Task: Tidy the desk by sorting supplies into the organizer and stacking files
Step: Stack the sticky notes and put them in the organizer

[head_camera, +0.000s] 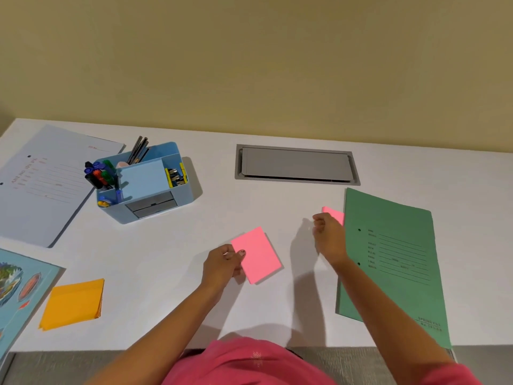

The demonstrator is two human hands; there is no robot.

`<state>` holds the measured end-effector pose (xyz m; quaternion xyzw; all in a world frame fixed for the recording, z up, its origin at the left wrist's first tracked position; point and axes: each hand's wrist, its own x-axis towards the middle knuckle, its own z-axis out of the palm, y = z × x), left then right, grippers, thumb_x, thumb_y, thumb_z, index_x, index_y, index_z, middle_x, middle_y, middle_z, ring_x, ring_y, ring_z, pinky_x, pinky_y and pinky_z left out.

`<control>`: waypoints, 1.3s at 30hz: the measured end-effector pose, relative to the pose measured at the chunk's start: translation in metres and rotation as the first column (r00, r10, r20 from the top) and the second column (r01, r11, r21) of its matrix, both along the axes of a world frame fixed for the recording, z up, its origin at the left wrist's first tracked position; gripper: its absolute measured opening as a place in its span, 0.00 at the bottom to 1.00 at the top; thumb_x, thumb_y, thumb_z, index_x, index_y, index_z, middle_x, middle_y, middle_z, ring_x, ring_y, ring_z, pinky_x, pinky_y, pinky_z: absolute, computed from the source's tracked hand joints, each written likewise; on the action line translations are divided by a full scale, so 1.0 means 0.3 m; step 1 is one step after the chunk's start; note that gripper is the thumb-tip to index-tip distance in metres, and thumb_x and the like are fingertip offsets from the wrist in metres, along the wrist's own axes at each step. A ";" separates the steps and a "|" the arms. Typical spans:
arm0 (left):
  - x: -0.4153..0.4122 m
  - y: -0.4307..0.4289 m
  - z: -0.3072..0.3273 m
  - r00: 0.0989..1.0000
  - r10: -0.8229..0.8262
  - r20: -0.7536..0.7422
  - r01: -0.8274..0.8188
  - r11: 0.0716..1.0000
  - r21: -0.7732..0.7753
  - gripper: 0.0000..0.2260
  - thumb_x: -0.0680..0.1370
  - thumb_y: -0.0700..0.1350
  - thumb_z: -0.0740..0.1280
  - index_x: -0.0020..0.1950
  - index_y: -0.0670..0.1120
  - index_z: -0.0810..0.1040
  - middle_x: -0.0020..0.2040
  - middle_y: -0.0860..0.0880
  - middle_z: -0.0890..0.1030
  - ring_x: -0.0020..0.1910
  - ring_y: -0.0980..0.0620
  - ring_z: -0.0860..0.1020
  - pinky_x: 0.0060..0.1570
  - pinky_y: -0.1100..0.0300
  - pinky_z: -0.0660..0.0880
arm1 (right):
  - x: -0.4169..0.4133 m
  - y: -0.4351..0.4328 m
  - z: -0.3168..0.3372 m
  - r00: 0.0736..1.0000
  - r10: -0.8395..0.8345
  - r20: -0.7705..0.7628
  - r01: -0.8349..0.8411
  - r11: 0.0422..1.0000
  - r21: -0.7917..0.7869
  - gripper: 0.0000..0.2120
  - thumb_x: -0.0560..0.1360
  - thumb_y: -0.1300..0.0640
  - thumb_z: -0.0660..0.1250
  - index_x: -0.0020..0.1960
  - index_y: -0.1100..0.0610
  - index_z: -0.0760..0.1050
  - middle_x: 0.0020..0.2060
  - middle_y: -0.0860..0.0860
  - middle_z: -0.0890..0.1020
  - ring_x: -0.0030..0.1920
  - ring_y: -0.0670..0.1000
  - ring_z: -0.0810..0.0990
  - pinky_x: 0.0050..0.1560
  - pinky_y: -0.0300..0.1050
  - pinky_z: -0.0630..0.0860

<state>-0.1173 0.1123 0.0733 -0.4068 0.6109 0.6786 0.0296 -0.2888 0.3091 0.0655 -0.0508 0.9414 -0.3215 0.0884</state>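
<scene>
Head view: sorting into organizer.
Pinches pink pad in nearer left hand, long axis tilted up-left toward it; curls right hand fingers round second pink pad beside green file.

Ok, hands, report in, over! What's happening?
Left hand pinches pink rectangular sticky-note pad. Right hand curled at second pink pad, grip unclear. Blue plastic organizer far-left, path open.
</scene>
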 end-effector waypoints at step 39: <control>0.132 -0.140 0.056 0.976 0.211 0.061 -0.219 0.949 0.227 0.13 0.79 0.38 0.54 0.51 0.40 0.79 0.45 0.42 0.83 0.41 0.43 0.81 0.39 0.55 0.76 | 0.401 -0.444 0.117 0.916 0.367 0.161 -0.330 0.919 -0.217 0.06 0.76 0.60 0.66 0.52 0.54 0.73 0.42 0.49 0.79 0.43 0.49 0.77 0.37 0.30 0.68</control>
